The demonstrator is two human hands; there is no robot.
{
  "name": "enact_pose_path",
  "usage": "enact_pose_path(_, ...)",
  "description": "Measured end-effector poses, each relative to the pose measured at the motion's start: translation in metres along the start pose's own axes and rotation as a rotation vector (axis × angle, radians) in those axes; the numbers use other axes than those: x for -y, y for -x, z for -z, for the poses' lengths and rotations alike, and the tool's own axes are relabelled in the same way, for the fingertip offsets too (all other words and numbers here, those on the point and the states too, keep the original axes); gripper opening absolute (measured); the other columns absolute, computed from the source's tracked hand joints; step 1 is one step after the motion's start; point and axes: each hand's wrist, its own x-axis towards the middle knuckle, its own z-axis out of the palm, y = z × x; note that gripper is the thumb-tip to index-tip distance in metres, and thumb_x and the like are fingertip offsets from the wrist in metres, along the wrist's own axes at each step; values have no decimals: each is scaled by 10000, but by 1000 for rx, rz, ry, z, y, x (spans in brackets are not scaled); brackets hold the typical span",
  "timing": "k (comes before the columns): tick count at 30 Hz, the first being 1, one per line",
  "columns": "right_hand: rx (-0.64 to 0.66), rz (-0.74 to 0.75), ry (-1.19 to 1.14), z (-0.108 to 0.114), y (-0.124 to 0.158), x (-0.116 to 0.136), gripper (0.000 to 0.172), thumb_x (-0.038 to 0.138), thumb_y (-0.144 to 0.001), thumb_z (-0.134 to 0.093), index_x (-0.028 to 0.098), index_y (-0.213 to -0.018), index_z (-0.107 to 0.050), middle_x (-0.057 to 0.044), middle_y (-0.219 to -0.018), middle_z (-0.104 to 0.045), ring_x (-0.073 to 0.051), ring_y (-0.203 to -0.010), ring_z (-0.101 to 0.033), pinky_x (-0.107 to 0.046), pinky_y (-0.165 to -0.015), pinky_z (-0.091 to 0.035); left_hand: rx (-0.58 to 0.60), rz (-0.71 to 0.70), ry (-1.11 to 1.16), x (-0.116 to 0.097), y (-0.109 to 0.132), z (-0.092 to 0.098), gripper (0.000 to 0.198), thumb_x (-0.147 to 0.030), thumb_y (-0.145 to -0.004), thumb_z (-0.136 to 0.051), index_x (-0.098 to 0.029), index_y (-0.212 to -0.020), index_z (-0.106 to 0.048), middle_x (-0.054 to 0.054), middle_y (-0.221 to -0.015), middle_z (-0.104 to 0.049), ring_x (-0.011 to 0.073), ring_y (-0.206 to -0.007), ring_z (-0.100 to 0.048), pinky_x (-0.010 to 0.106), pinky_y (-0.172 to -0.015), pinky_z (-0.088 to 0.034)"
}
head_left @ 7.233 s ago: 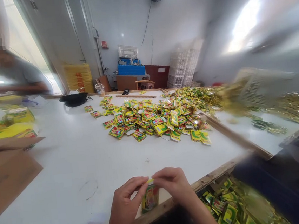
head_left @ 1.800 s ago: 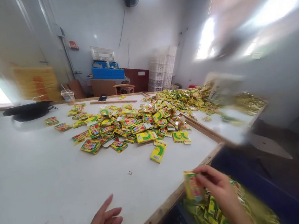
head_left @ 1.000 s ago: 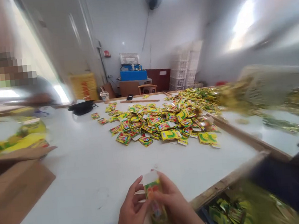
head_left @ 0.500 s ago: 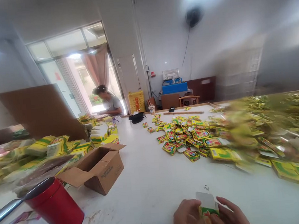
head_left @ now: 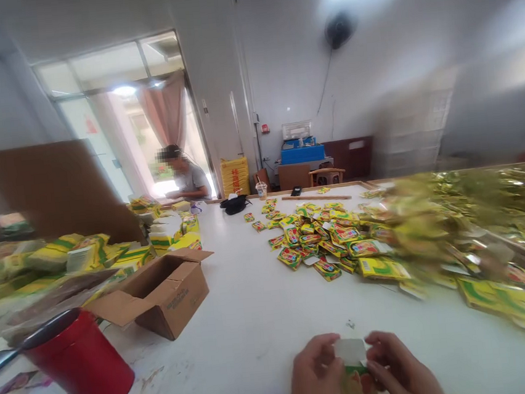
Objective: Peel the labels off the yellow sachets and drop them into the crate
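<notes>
Low in the view, a small yellow-green carton with its white end flap raised sits between my hands above the white table. My left hand grips its left side, thumb and fingers close to the flap. From the other side my right hand pinches the carton's right edge near the top. The carton's lower part runs out toward the bottom edge and is partly covered by my fingers. Beyond my hands lies a heap of similar yellow-green cartons, some with white flaps sticking out.
An open cardboard box and a red canister stand to the left. Stacked flat yellow cartons lie behind them. Gold packets are piled far right. A person sits by the door. A cup stands far back.
Both hands have shifted slightly and now meet at the carton's top, with my right fingers curled in closer to the flap. The view has swung a little to the right.
</notes>
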Motion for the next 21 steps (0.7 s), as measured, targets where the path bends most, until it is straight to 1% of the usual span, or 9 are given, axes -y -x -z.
enact_pose_path(1, -28, 11, -18, -1, 1, 2, 347, 491, -787, -695, 258, -1045, -714, -41, -785, -661, -210, -657, -625, -302, -561, -547, 17, 1, 1, 1, -2, 1, 326, -287, -708, -761, -177, -1015, -750, 65, -805, -723, 190, -729, -672, 272, -686, -543)
enact_pose_path(2, -37, 27, -23, -2, 1, 5, 367, 484, -792, -695, 257, -1079, -711, -46, -815, -662, -215, -684, -631, -300, -549, -549, 31, 10, 11, 2, -4, 2, 310, -299, -719, -753, -176, -1003, -758, 71, -835, -733, 201, -762, -679, 284, -713, -549)
enact_pose_path(3, -28, 42, -15, -3, 1, 9, 356, 474, -793, -699, 246, -1065, -724, -55, -844, -667, -224, -719, -638, -301, -549, -554, 43, 19, 23, 4, -6, 3, 307, -313, -726, -749, -177, -1001, -762, 74, -865, -743, 213, -798, -683, 294, -741, -552)
enact_pose_path(6, -27, 31, 5, -5, -6, 17, 264, 437, -787, -717, 198, -884, -769, -78, -878, -693, -247, -788, -649, -314, -574, -573, 81, 53, 41, 10, -12, 5, 308, -365, -736, -753, -194, -992, -773, 75, -958, -764, 243, -919, -678, 310, -830, -543)
enact_pose_path(10, -78, -82, -42, -5, -15, 19, 220, 376, -749, -756, 157, -738, -748, -44, -687, -673, -206, -676, -627, -295, -549, -558, 61, 90, -29, 7, -15, 3, 315, -444, -733, -752, -193, -921, -783, 62, -915, -775, 256, -904, -685, 317, -820, -554)
enact_pose_path(13, -77, -100, -61, -7, -19, 20, 168, 289, -701, -777, 160, -806, -757, -24, -678, -675, -181, -639, -622, -265, -523, -533, 6, 98, -7, 3, -16, -1, 415, -473, -691, -772, -169, -972, -770, 64, -892, -774, 255, -875, -699, 324, -798, -576)
enact_pose_path(15, -81, -90, -29, -8, -20, 20, 148, 244, -694, -759, 163, -817, -773, -25, -686, -689, -175, -617, -626, -265, -525, -529, 16, 91, 5, 1, -17, -1, 440, -467, -677, -781, -169, -1001, -768, 62, -879, -775, 253, -872, -707, 320, -795, -583)
enact_pose_path(18, -77, -61, 34, -8, -18, 22, 71, 209, -696, -737, 175, -735, -786, -21, -660, -693, -163, -565, -620, -268, -526, -528, 115, 26, -80, 2, -16, 2, 338, -429, -718, -759, -205, -969, -785, 51, -905, -775, 245, -876, -709, 294, -787, -586)
enact_pose_path(21, -58, -32, 52, -6, -12, 23, 70, 188, -712, -731, 193, -747, -791, -15, -680, -702, -165, -574, -635, -270, -553, -532, 166, -123, -169, 4, -13, 8, 238, -393, -775, -717, -247, -948, -791, 37, -963, -764, 238, -905, -702, 271, -785, -583)
